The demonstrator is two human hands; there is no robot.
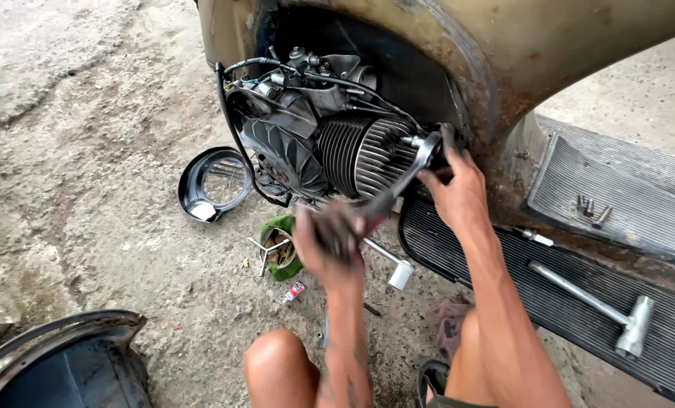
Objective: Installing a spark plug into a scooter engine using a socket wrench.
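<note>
My knee (pixel 277 363) nearest; left hand (pixel 330 238) fisted on wrench (pixel 398 185) handle, right hand (pixel 458 193) pinching its head at cylinder (pixel 364 155). Stiff, greasy steel, probably slippery.

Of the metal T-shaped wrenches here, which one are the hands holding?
The wrench set on the engine's finned cylinder: left hand grips its handle, right hand its head. Another lies untouched on the ribbed floorboard.
</note>
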